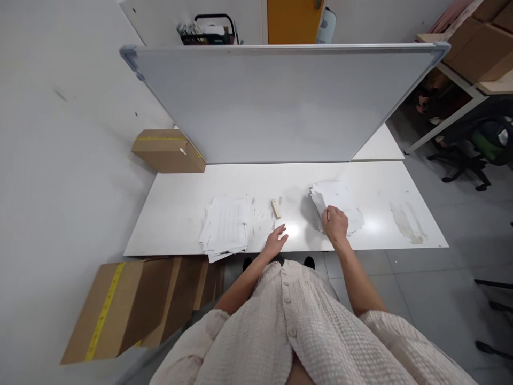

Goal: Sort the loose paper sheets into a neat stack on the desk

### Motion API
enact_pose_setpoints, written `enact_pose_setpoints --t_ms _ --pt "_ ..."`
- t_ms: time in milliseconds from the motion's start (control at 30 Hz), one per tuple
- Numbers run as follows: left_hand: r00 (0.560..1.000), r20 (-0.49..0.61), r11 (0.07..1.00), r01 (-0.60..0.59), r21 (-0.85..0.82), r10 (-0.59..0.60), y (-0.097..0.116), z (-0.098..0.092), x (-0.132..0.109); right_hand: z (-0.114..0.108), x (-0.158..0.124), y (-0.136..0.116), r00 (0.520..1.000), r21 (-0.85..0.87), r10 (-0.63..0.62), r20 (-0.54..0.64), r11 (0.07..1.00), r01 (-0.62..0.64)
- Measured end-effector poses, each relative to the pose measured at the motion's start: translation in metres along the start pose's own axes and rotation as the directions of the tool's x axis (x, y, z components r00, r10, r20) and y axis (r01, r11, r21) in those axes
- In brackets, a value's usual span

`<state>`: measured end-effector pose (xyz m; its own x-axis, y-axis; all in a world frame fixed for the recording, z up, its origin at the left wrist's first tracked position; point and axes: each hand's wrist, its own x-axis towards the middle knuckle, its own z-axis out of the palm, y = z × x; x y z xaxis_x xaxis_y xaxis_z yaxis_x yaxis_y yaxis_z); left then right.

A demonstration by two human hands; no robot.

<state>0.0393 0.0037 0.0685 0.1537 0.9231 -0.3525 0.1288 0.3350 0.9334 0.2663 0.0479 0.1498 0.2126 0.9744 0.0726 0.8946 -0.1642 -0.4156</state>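
My right hand [336, 223] is at the left edge of a loose stack of white papers [332, 191]. Its fingers are closed on the edge of a sheet, which bends upward from the stack. My left hand [276, 240] is held over the front of the white table [168, 214], fingers apart and holding nothing. Just beyond its fingertips lies a small cream-coloured oblong object [276, 209], possibly a stapler. Left of that hand sits a second stack of printed papers [226, 224], its sheets uneven and overhanging the table's front edge.
A large whiteboard [272, 101] stands across the back of the table. At the back left is a cardboard box [168, 155]; more cardboard boxes [120, 310] stand on the left below the tabletop. An office chair [476, 155] is off to the right.
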Motion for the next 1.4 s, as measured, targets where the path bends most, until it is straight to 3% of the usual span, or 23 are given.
enact_pose_setpoints --t_ms 100,167,267,367,467,533,733,933,1200,1400 --pt "0.982 0.041 0.891 0.184 -0.416 -0.183 0.013 -0.002 0.005 -0.026 -0.029 -0.03 0.961 0.366 -0.183 0.209 0.926 0.097" --pt "0.98 0.086 0.791 0.194 -0.58 -0.177 0.021 -0.006 0.004 -0.033 -0.041 -0.042 0.913 0.552 -0.256 0.317 0.833 0.041" --pt "0.98 0.143 0.676 0.199 -0.709 -0.139 0.027 -0.013 -0.001 -0.026 -0.039 -0.038 0.884 0.628 -0.248 0.396 0.775 -0.064" --pt "0.977 0.118 0.649 0.207 -0.732 -0.178 0.03 -0.017 -0.005 -0.003 -0.014 -0.015 0.898 0.413 -0.043 0.439 0.897 -0.159" --pt "0.978 0.019 0.682 0.16 -0.713 -0.21 0.033 -0.016 -0.006 0.022 0.017 0.011 0.932 0.121 0.188 0.309 0.964 -0.235" --pt "0.976 -0.047 0.704 0.121 -0.7 -0.215 0.036 -0.014 -0.006 0.036 0.032 0.024 0.941 0.034 0.247 0.231 0.965 -0.262" --pt "0.969 -0.173 0.772 0.025 -0.635 -0.175 0.041 -0.012 -0.007 0.065 0.038 0.041 0.947 -0.124 0.281 0.153 0.957 -0.264" --pt "0.958 -0.197 0.793 0.046 -0.608 -0.207 0.038 -0.012 -0.006 0.075 0.036 0.047 0.943 -0.175 0.311 0.122 0.942 -0.288" --pt "0.959 -0.199 0.785 0.036 -0.618 -0.2 0.038 -0.011 0.0 0.077 0.032 0.046 0.935 -0.154 0.331 0.129 0.938 -0.311" --pt "0.962 -0.176 0.775 0.054 -0.63 -0.211 0.04 -0.01 0.0 0.064 0.035 0.044 0.929 -0.133 0.331 0.162 0.941 -0.312"
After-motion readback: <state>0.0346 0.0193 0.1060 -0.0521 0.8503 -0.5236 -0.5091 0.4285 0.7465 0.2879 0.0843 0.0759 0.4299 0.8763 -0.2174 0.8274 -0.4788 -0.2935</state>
